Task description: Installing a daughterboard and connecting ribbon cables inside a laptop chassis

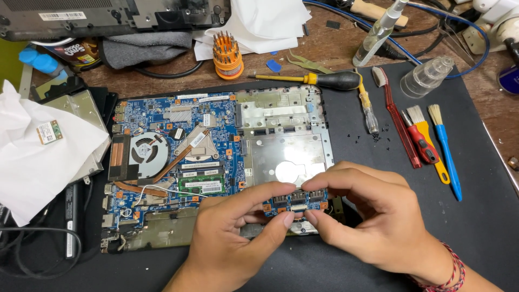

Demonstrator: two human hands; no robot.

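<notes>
At the far left a crumpled white cloth (pixel 32 162) lies on the tabletop (pixel 178 81), with a small green circuit card (pixel 49 131) resting on top of it. Just right of it sits the opened laptop base (pixel 216 162), its blue mainboard (pixel 162 116) bare, with a round cooling fan (pixel 143 150) near the left edge and a copper heat pipe (pixel 181 157) running aslant from it. Behind the base stands an orange holder of screwdriver bits (pixel 227 54).

The left hand (pixel 227 238) comes up from the lower edge, thumb and forefinger pinching the left end of a small blue daughterboard (pixel 294 203). This narrow board lies at the front right corner of the base, its long axis running left to right, its row of ports facing the person. The right hand (pixel 367 216), with a red braided band at the wrist, pinches the board's right end between thumb and forefinger; the other fingers are curled loosely.

Further right, on a dark mat (pixel 476 216), lie a yellow-shafted screwdriver (pixel 313 79), a red brush (pixel 397 124) and a blue brush (pixel 446 151), handles pointing toward the person.
</notes>
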